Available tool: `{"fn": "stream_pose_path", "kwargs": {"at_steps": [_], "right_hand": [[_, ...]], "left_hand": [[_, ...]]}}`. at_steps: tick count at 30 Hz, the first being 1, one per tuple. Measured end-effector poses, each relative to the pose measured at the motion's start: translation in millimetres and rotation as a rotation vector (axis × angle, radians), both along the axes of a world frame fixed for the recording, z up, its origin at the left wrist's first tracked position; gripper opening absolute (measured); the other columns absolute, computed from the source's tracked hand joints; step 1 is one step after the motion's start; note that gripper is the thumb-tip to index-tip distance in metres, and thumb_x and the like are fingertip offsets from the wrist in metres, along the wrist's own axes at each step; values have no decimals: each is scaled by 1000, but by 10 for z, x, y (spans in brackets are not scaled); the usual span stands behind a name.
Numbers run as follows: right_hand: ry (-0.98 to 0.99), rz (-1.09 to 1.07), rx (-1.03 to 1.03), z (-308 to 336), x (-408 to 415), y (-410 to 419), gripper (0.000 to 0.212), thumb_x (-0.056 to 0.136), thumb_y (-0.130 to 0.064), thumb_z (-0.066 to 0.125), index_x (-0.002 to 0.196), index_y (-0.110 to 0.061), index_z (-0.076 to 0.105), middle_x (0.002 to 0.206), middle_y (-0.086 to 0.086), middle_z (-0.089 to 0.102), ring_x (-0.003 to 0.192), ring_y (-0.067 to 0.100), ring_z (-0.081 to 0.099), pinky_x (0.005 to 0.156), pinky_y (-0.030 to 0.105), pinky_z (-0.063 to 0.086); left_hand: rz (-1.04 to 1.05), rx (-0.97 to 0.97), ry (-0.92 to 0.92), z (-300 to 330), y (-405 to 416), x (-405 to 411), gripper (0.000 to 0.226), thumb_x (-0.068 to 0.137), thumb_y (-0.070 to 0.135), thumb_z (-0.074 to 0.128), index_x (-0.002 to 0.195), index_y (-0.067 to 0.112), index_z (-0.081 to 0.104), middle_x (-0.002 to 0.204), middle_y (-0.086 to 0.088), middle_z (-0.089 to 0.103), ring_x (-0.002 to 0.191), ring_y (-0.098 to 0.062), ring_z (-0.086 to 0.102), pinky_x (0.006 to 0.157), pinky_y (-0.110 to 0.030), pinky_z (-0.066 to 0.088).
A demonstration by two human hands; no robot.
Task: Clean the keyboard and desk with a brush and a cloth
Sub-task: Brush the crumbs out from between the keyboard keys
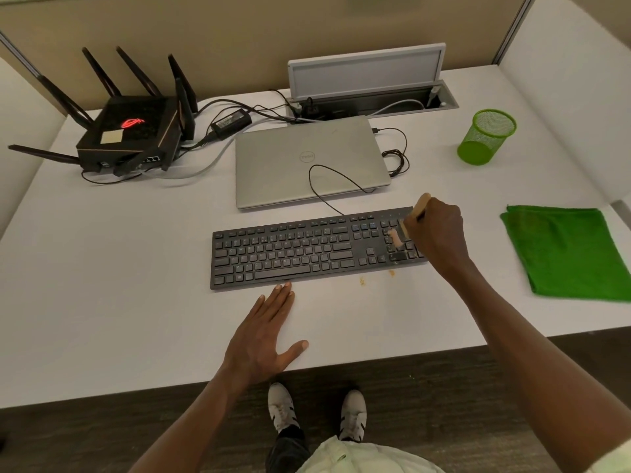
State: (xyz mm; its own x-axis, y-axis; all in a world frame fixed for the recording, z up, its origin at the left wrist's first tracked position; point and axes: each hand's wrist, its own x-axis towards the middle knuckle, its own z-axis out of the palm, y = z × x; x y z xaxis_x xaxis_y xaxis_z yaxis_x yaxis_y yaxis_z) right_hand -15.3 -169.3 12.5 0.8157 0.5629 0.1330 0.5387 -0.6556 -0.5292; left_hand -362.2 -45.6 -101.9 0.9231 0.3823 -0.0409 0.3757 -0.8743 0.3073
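A black keyboard (290, 252) lies across the middle of the white desk (119, 285). My right hand (438, 235) grips a wooden-handled brush (419, 205) over the keyboard's right end, its pale bristles down on the number-pad keys. My left hand (264, 332) rests flat on the desk, fingers straight, fingertips touching the keyboard's front edge. A folded green cloth (568, 252) lies on the desk to the right of the keyboard. Small brownish crumbs (362, 281) sit on the desk just in front of the keyboard's right half.
A closed silver laptop (307, 162) lies behind the keyboard, a thin black cable looping over it. A black router (131, 131) with several antennas stands at the back left, with a power brick and cables. A green mesh pen cup (486, 136) stands back right. An open cable hatch (368, 80) sits at the rear.
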Motion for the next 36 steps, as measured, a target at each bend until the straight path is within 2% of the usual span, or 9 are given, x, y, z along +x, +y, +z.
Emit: {"fn": "stream_pose_path", "kwargs": {"at_steps": [4,7,14,19,22,25,29,33,36], "right_hand": [[0,-12,16,70,-27,-14,23,82,-9,52,61,-10,43,49,-1,46,44,15,40,42,27,25],[46,-35,120,62,5,100,20,88,-16,52,71,-7,50,58,3,54,49,13,46,44,25,29],[-26,41,13,-39,-66,-20,12,82,-9,49,70,-5,48,56,7,55,53,26,53,49,36,42],[-105,117,43,20,-26,12,23,97,-11,43,76,-7,53,63,2,57,58,30,53,55,32,34],[-144,221,-12,-1,-12,45,13,88,0,48,87,-8,58,72,8,65,63,33,58,56,35,43],[-163,302,-54,-52,-42,62,21,81,8,47,89,-8,58,75,14,68,64,36,58,57,37,48],[-173,264,23,8,23,104,15,83,3,50,89,-7,59,74,15,68,64,37,57,58,38,48],[-99,314,147,38,27,168,18,85,5,49,86,-8,61,77,6,73,66,23,64,60,32,50],[-77,404,114,-45,14,120,21,84,8,53,83,-12,61,74,-4,70,64,19,64,56,26,45]], "left_hand": [[3,3,3,-1,0,-9,93,97,75,33,163,12,12,172,-1,0,158,-11,-1,127,-35,4],[4,4,5,-3,-3,-9,93,97,75,33,163,13,11,172,-1,0,158,-12,-1,127,-34,3],[3,5,3,-19,6,-6,93,97,74,36,163,12,13,172,-1,2,158,-13,1,127,-35,5],[2,2,7,-16,0,-7,93,97,73,36,163,12,12,172,-1,0,158,-13,1,127,-36,6],[1,5,-1,-7,2,-7,93,97,73,37,163,12,14,172,-1,2,158,-13,1,127,-36,6],[0,3,-7,4,2,-4,92,97,73,37,163,11,15,172,-2,3,158,-13,2,127,-36,6],[0,-3,-2,-5,4,-6,93,97,73,36,163,12,14,172,-2,2,158,-13,1,127,-37,6],[0,-1,-4,-2,2,-6,93,97,73,37,163,11,14,172,-2,3,158,-12,0,127,-36,6],[4,-10,3,4,4,-3,93,97,74,36,163,13,13,172,-1,1,158,-11,-1,127,-35,4]]}}
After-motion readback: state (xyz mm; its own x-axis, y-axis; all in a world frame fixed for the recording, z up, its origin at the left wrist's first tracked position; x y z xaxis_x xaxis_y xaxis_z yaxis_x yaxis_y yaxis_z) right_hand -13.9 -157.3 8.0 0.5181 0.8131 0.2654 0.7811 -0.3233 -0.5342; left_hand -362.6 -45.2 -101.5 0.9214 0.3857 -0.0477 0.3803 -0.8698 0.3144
